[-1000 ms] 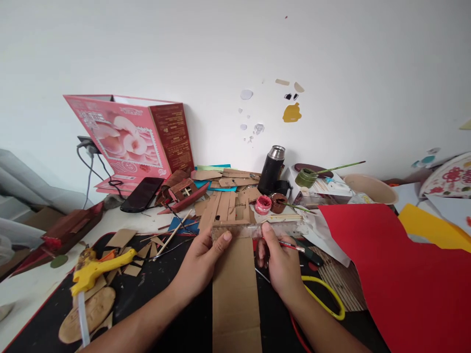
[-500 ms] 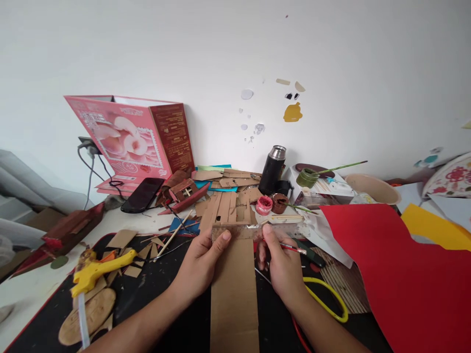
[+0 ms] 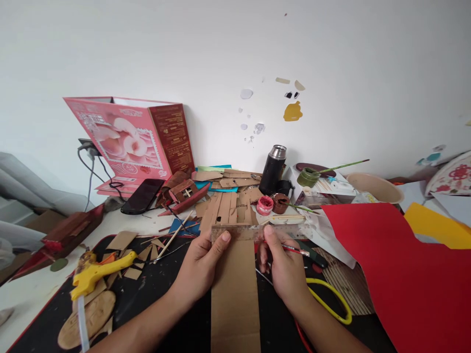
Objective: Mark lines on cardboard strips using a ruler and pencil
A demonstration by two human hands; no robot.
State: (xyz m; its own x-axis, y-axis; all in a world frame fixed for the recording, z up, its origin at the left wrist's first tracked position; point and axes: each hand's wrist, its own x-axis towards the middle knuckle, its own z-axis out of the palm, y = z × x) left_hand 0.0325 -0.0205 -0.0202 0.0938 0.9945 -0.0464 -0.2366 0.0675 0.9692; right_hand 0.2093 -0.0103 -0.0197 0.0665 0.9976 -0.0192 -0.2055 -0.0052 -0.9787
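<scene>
A clear ruler (image 3: 245, 232), smudged brown, lies crosswise over a long brown cardboard strip (image 3: 235, 299). My left hand (image 3: 203, 262) grips the ruler's left end, thumb on top. Toward the other end, my right hand (image 3: 283, 267) pinches it between thumb and fingers. A slim pencil (image 3: 294, 249) is also tucked in the right hand, its eraser end pointing right; its tip is hidden. The strip runs toward me between both forearms. Scissors with a yellow handle (image 3: 344, 306) lie beside the right wrist, partly covered by it.
A yellow glue gun (image 3: 99, 272) rests among cardboard scraps (image 3: 123, 240) at left. Small painted models (image 3: 186, 196), a phone (image 3: 143, 196) and a pink box (image 3: 128, 142) stand behind. Paint jars (image 3: 265, 205), a black flask (image 3: 273, 169) and red paper (image 3: 397, 264) occupy the right.
</scene>
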